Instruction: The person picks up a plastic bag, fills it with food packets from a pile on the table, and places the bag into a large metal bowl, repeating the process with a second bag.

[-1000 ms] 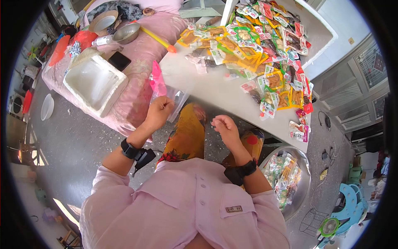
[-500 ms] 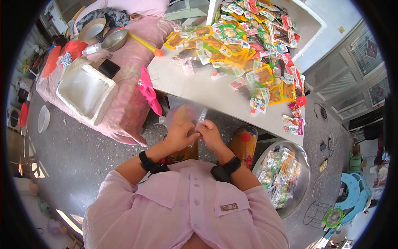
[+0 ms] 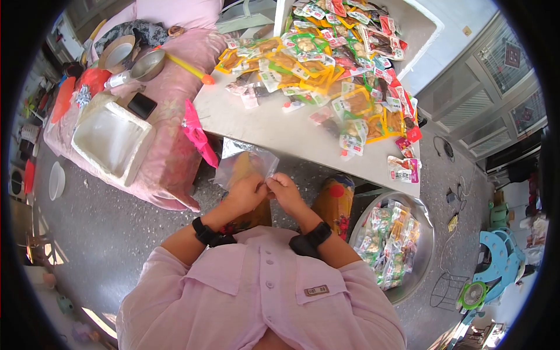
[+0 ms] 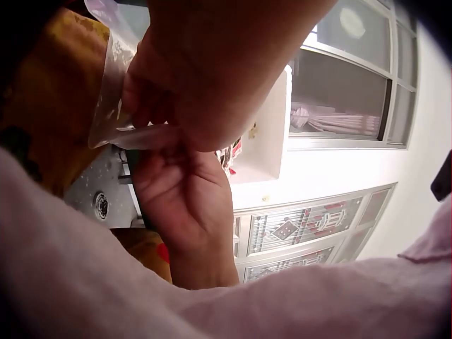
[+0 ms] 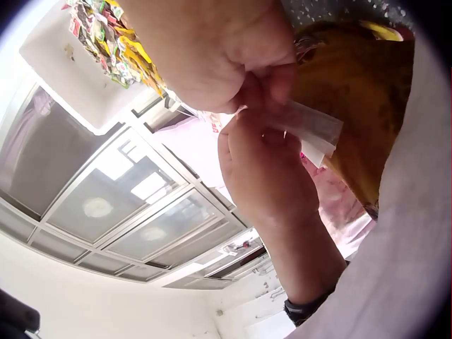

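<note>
Bright in the head view, with sunlit patches at left on the grey floor (image 3: 128, 233), glinting on the plastic bag (image 3: 236, 146) and the metal basin (image 3: 427, 248). Bowed by fisheye distortion, darkened to black at the corners, softer towards the edges. Backlit in both wrist views: dim over the hands (image 4: 187, 201), washed out nearly to white on the wall (image 4: 321, 169). Spotted with round, pale glare on the window (image 5: 85, 212). Blurred close up, on the pink shirt (image 4: 78, 247).
</note>
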`<action>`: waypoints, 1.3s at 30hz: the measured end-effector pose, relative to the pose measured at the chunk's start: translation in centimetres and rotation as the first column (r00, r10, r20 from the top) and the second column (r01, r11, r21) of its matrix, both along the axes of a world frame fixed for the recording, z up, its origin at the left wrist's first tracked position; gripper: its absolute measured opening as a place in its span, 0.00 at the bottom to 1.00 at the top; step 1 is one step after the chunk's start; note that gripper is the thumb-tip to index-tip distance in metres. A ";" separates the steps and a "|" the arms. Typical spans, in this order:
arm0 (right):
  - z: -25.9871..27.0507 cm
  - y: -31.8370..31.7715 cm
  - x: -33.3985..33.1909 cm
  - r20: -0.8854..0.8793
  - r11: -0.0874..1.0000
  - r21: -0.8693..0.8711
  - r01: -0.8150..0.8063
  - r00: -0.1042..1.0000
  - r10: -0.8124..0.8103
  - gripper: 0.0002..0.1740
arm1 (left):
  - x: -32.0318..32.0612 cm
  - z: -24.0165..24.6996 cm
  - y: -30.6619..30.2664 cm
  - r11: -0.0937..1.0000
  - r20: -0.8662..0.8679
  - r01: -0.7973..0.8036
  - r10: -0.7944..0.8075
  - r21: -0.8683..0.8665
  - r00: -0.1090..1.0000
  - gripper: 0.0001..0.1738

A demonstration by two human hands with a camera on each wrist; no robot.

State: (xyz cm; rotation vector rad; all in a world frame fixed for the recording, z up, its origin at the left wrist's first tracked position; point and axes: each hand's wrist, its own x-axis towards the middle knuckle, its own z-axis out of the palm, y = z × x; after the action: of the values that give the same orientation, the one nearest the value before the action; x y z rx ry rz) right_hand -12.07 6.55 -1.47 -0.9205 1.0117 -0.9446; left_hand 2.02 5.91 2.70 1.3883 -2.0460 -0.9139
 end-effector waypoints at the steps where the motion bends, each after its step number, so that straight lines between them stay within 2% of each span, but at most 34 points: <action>1: 0.1 0.0 0.0 -0.023 1.000 -0.007 0.004 1.000 -0.005 0.09 | 0.0 -0.3 0.0 1.000 -0.012 0.005 -0.005 -0.017 1.000 0.09; 4: 0.2 0.1 0.0 -0.032 0.999 -0.025 0.023 0.999 -0.024 0.09 | 0.2 -1.4 -0.4 0.993 -0.020 0.043 -0.046 -0.106 0.999 0.08; 7: 0.3 0.1 -0.3 -0.075 0.999 -0.034 0.011 0.997 -0.013 0.09 | 0.3 -1.3 -0.3 0.995 -0.027 0.067 -0.069 -0.070 0.997 0.09; 8: 0.4 0.0 -0.4 -0.101 0.999 -0.037 -0.001 0.995 -0.003 0.09 | 0.2 -1.1 -0.2 0.998 -0.072 0.051 -0.053 -0.022 0.996 0.08; 10: 0.6 0.0 -0.1 -0.043 0.998 -0.031 0.052 0.998 -0.053 0.10 | 0.0 -0.6 0.1 0.997 -0.158 0.025 -0.013 0.075 0.987 0.07; 11: 0.6 0.0 0.0 -0.014 0.997 -0.025 0.078 0.997 -0.078 0.10 | 0.0 -0.2 0.3 0.994 -0.151 0.037 -0.022 0.099 0.988 0.07; 16: 0.1 0.2 -0.3 -0.032 0.999 -0.045 0.005 0.999 -0.007 0.10 | 0.1 0.5 0.4 0.980 -0.105 0.065 -0.046 0.187 0.993 0.07; 20: -0.5 0.1 -0.4 0.015 0.999 -0.040 -0.021 1.000 0.022 0.10 | 0.2 -1.4 0.1 0.994 -0.156 0.086 -0.075 0.064 0.985 0.06; 23: 0.2 0.1 -0.4 -0.047 0.997 -0.070 -0.028 0.999 0.025 0.08 | 0.4 -2.5 -0.1 0.997 -0.204 0.071 -0.066 0.018 0.977 0.06; 25: 0.9 0.1 -0.4 -0.060 0.998 -0.001 0.070 0.996 -0.070 0.07 | 0.6 -2.7 -0.2 0.999 -0.216 0.035 -0.028 0.030 0.976 0.06; 26: 1.1 0.2 -0.3 -0.068 0.992 0.036 0.120 0.991 -0.117 0.07 | 0.8 -2.7 -0.3 0.999 -0.251 -0.044 0.049 0.026 0.967 0.06; 28: 1.4 0.2 -0.4 -0.043 0.981 0.002 0.194 0.980 -0.194 0.05 | 1.1 -2.2 -0.5 0.981 -0.320 -0.192 0.192 0.031 0.928 0.07; 29: 1.4 0.1 -0.6 -0.030 0.972 -0.015 0.235 0.972 -0.235 0.04 | 1.1 -1.9 -0.4 0.979 -0.276 -0.202 0.193 -0.002 0.942 0.07; 31: 0.3 -0.2 -0.8 -0.109 0.979 -0.108 0.171 0.977 -0.183 0.03 | 1.1 -0.1 0.0 0.973 -0.186 -0.217 0.200 -0.074 0.962 0.10; 34: -0.6 -0.5 -0.5 -0.185 0.963 -0.264 0.055 0.977 -0.106 0.03 | 0.0 -0.3 0.8 0.885 0.048 -0.020 0.048 -0.466 0.998 0.14; 35: -0.7 -0.6 -0.3 -0.204 0.948 -0.319 0.014 0.976 -0.083 0.02 | 0.0 -0.5 0.8 0.888 0.053 -0.032 0.063 -0.458 0.997 0.14; 39: 0.1 -1.3 -0.5 -0.242 0.922 -0.379 0.078 0.953 -0.180 0.03 | 1.3 0.7 0.0 0.877 0.030 -0.084 0.111 -0.474 0.993 0.13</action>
State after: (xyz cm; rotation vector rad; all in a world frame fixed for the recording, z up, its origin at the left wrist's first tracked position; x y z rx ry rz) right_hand -12.52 5.27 -1.33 -1.3372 1.1619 -1.1662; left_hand 3.29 5.89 3.37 1.2361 -2.0362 -0.2973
